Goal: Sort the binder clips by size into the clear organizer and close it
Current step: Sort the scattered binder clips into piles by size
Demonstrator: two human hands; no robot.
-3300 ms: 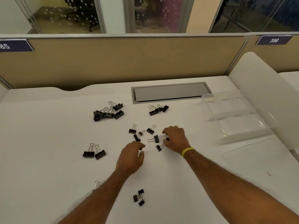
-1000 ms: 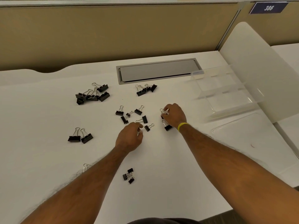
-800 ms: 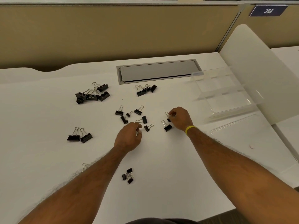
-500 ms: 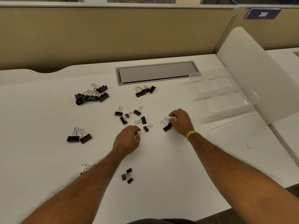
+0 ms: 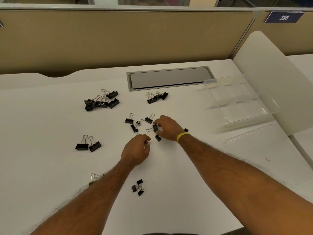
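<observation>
Black binder clips lie scattered on the white desk (image 5: 50,167). My right hand (image 5: 169,128) pinches a small clip (image 5: 155,128) between thumb and fingers. Other small clips (image 5: 134,127) lie just left of it, one small clip (image 5: 158,137) sits under its thumb, and another clip (image 5: 186,130) peeks out behind its wrist. My left hand (image 5: 137,150) rests close below with fingers curled; what it holds is hidden. The clear organizer (image 5: 210,81) stands open at the right, apart from both hands, its lid (image 5: 250,138) flat in front.
A pile of large clips (image 5: 101,100) lies at back left, a medium group (image 5: 156,97) by the grey cable hatch (image 5: 169,78), two large ones (image 5: 88,145) at left, a small cluster (image 5: 138,187) near me. A white divider (image 5: 271,73) stands on the right.
My right hand has moved left, away from the clips it was handling, and now pinches a small clip in the middle group. My left hand has stayed in place.
</observation>
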